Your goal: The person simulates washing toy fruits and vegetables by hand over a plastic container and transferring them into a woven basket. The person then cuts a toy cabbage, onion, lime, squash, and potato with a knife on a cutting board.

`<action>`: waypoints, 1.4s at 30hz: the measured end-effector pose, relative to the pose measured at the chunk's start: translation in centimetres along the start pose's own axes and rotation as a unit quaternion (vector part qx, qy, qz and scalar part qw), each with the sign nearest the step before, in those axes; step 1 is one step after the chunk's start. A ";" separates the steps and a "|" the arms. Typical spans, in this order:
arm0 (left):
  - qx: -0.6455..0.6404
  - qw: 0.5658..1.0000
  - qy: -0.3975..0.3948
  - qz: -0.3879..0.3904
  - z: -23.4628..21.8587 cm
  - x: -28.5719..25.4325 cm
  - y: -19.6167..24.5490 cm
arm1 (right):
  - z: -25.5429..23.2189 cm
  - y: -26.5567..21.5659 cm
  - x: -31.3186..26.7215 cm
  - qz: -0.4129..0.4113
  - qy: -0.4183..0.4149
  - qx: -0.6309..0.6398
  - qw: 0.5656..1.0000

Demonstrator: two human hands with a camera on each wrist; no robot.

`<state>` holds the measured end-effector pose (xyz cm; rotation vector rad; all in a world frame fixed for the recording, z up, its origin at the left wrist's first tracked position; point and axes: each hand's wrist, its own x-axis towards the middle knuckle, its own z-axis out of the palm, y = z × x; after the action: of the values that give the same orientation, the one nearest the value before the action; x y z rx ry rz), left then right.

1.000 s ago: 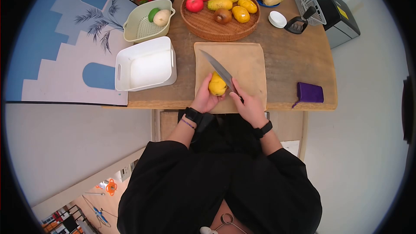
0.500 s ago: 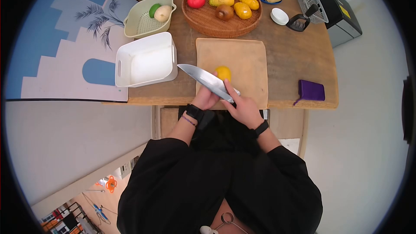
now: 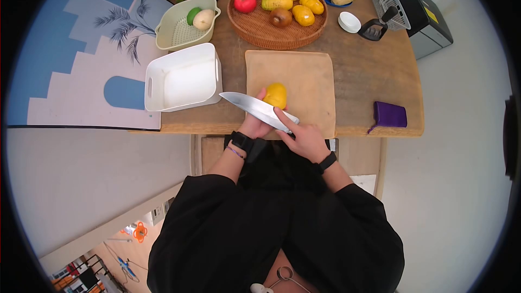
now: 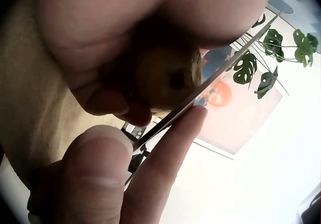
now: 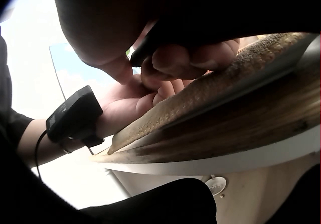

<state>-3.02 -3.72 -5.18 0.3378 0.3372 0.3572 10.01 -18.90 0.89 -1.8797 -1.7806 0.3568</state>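
Note:
Above the near part of the beige cutting board [image 3: 309, 76], the left hand [image 3: 256, 125] grips a yellow fruit [image 3: 275, 95]. The right hand [image 3: 308, 141] holds a large knife [image 3: 255, 107] by its handle, one finger extended along the blade. In the head view the blade points left and crosses over the left hand, just on the near side of the fruit. The left wrist view shows the fruit [image 4: 168, 78] dark inside the curled fingers, with the blade [image 4: 210, 81] close beside it. The knife's dark handle [image 5: 155, 40] is partly hidden by the right hand's fingers.
A white bin [image 3: 187, 84] and a green colander [image 3: 179, 30] stand left of the board. Behind it lies a wicker tray [image 3: 255, 35] of fruit. At the right are a purple pouch [image 3: 390, 115], a white bowl [image 3: 349, 21] and a black-handled tool [image 3: 373, 29].
The knife has swung from pointing up and left to lying nearly sideways, lower over the left hand. The fruit has turned in the left hand, which still grips it.

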 end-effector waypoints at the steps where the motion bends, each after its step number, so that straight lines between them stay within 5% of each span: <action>1: -0.012 1.000 0.028 0.004 -0.2 0.2 -0.2 | 0.0 0.1 0.2 -0.001 0.001 -0.001 1.000; 7: -0.053 0.995 0.083 0.010 1.0 -0.2 0.2 | -0.4 1.5 1.6 0.070 0.037 0.123 0.989; 9: -0.030 0.999 -0.035 -0.011 0.0 -0.3 0.3 | -0.8 2.2 2.1 0.086 0.062 0.200 0.974; 10: -0.031 0.999 -0.034 -0.012 0.0 -0.4 0.2 | -1.4 2.2 2.3 0.087 0.061 0.201 0.974; 12: 0.039 0.998 -0.027 -0.045 0.3 -0.6 0.4 | -2.9 2.3 2.8 0.213 -0.013 0.128 0.968; 16: 0.038 0.998 0.032 -0.025 0.9 -0.7 -0.1 | -1.9 2.5 1.5 0.145 0.031 0.151 0.977; 18: -0.064 0.997 0.047 -0.006 0.0 0.0 -0.4 | -1.5 1.4 0.6 0.066 0.049 0.157 0.984; 21: -0.001 0.999 0.035 -0.027 1.7 -0.3 0.0 | -2.2 -0.6 0.0 0.048 -0.043 0.054 0.996; 28: -0.023 0.999 0.016 -0.044 -0.5 0.2 0.0 | 0.0 -0.5 -0.5 0.003 -0.002 -0.043 0.999; 35: -0.063 0.996 0.045 -0.033 -1.1 0.7 -0.3 | 0.1 0.2 0.3 0.021 0.019 -0.008 1.000; 39: -0.030 0.999 -0.021 -0.033 -0.2 0.3 0.2 | -1.8 0.9 2.0 0.107 0.010 0.105 0.989; 42: 0.000 0.999 0.013 -0.041 1.2 -0.1 0.5 | -3.1 2.7 2.9 0.168 -0.007 0.154 0.974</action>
<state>-2.79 -3.66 -3.92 0.3187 0.3746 0.2810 14.23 -16.63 2.41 -1.9447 -1.3184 0.7255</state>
